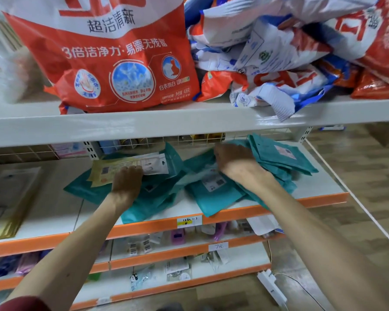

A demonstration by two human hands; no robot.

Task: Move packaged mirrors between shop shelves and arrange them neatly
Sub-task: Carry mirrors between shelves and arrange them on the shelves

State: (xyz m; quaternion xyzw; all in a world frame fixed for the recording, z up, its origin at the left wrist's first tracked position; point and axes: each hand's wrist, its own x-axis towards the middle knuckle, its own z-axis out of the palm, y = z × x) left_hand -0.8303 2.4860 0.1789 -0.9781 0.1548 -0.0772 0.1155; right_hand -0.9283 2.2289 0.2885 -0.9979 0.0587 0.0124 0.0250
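I'm looking into a shop. Tiered white shelves (pixel 155 226) with orange front edges carry price labels (pixel 189 221), and printed bags of laundry detergent (pixel 112 63) crowd the top tier.

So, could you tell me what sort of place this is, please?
Most likely a small shop: orange-edged shelves, a price tag, and detergent bags above the teal packets.

Bright, even light is cast from above; a glare streak is seen on the white shelf edge (pixel 279 118) at 1 o'clock, and the wire back (pixel 189 139) beneath it is shaded. Motion blur is smeared over the crumpled detergent bags (pixel 279 52) at 1 o'clock and the right hand (pixel 231 161) near centre. Shelf lines are bowed at the edges
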